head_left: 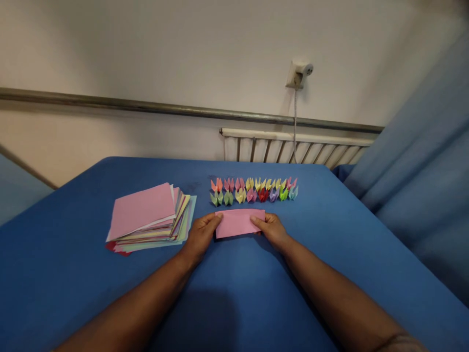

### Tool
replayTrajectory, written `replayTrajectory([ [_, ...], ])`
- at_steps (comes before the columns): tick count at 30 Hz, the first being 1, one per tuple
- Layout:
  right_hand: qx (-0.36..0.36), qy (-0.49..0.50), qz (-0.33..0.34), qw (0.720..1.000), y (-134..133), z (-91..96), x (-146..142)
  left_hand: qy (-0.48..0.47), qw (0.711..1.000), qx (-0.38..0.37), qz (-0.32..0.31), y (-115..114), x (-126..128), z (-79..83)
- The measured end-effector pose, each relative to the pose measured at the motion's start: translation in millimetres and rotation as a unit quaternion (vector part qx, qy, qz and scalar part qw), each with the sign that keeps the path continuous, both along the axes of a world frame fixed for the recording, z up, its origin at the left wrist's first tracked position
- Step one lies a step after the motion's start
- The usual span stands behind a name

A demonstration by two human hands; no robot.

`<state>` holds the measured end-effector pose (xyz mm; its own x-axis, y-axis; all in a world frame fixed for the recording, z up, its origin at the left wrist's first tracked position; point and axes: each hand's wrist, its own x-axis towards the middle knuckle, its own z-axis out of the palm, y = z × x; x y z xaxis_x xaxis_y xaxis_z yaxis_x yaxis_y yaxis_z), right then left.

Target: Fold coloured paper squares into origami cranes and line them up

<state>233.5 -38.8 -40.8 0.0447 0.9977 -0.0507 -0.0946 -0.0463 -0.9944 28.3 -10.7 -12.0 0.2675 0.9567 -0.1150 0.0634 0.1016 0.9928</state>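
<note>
A pink sheet of paper point(237, 224), folded into a long rectangle, is held up just above the blue surface. My left hand point(201, 234) pinches its left end, thumb on the near face. At the right end my right hand point(271, 231) grips it the same way, with the fingers mostly hidden behind the paper. Just beyond the paper stand two rows of small folded paper cranes point(251, 195) in several colours. To the left of my left hand lies a thick stack of coloured paper point(142, 210), a pink sheet on top.
The blue-covered table point(249, 303) reaches to a wall with a metal rail point(157, 106) and a white radiator point(286, 136). A cord hangs from a wall socket point(296, 76). Blue curtains point(421, 146) hang along the right side.
</note>
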Motion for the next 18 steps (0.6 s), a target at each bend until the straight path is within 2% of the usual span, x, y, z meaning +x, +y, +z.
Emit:
replayTrajectory([
  [5,-0.003,0.002,-0.014,1.0,-0.8,-2.8,1.9,-0.056,0.998,-0.011,-0.027,-0.9,-0.3,0.2],
  [8,0.002,-0.002,-0.01,1.0,-2.2,-2.6,2.0,0.003,0.998,0.0,-0.057,-4.5,2.9,3.3],
  [11,0.01,-0.005,-0.008,1.0,-2.8,-0.1,1.5,0.064,0.997,0.001,-0.048,-7.3,6.4,4.9],
  [18,0.014,-0.005,-0.025,1.0,0.5,-0.4,4.0,0.052,0.998,0.01,-0.03,-3.2,6.5,2.8],
])
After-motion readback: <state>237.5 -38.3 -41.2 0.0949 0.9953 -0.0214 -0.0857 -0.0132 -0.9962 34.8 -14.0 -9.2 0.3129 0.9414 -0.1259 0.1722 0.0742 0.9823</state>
